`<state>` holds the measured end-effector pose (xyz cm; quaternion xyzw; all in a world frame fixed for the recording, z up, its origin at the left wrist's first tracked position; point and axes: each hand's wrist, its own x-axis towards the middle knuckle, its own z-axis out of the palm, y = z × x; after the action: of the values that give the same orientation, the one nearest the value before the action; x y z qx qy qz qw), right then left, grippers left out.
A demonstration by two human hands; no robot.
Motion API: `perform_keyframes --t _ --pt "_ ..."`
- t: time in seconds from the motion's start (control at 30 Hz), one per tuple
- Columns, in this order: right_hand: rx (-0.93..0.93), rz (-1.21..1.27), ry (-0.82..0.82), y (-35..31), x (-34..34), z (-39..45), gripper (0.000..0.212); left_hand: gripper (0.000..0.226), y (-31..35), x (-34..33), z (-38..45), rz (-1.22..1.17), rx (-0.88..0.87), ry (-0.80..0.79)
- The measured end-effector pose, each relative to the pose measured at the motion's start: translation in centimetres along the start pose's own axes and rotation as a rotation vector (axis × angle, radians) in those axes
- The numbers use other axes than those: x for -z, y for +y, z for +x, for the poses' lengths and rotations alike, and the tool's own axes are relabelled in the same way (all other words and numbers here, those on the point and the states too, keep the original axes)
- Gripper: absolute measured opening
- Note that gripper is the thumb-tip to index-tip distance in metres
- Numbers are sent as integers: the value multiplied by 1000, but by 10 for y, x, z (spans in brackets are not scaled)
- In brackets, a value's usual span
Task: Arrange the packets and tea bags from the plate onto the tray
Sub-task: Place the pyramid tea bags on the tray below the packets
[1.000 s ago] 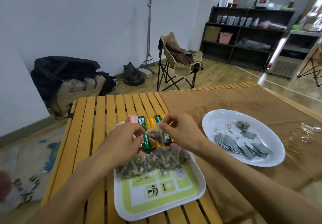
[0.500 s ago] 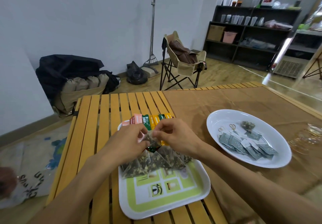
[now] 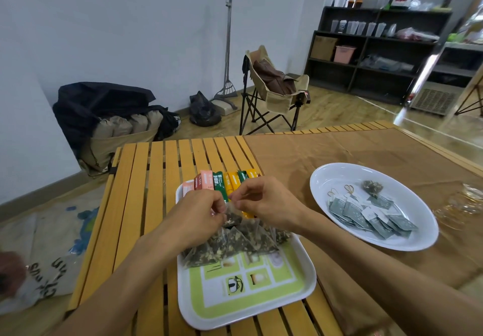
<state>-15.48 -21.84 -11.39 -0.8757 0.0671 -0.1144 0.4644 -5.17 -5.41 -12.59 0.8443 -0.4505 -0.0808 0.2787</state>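
- Your left hand (image 3: pixel 198 211) has its fingers curled, pinching one side of a pyramid tea bag (image 3: pixel 233 216) above the tray (image 3: pixel 292 301).
- Your right hand (image 3: pixel 266 202) pinches the same tea bag from the other side with thumb and fingertips.
- The tray sits on the slatted tabletop (image 3: pixel 146 205); a row of pyramid tea bags (image 3: pixel 235 244) lies across its middle, and coloured stick packets (image 3: pixel 222 182) line its far edge.
- The white plate (image 3: pixel 326 176), to the right on the brown cloth (image 3: pixel 326 150), holds grey-green packets (image 3: pixel 371 215) with tags and one loose tea bag (image 3: pixel 372 186) at its far side.
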Motion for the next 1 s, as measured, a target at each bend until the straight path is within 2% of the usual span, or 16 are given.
perform_keyframes --t 0.13,0.33,0.47,0.63,0.77,1.0 --pt "-18 10 -40 4 0 0 12 12 -3 6 2 4 14 -23" --pt "-121 -137 31 5 0 5 20 18 -1 6 3 7 30 47" --pt "-162 -271 -38 4 -4 9 32 11 -3 3 4 -4 41 68" --pt "-166 -266 -92 -1 -8 13 21 7 -3 -2 6 -12 46 19" --pt "-133 -191 -115 -3 -8 11 17 13 -4 -2 6 2 41 34" --pt "-214 -121 60 13 24 0 9 15 2 -2 3 -22 -13 75"
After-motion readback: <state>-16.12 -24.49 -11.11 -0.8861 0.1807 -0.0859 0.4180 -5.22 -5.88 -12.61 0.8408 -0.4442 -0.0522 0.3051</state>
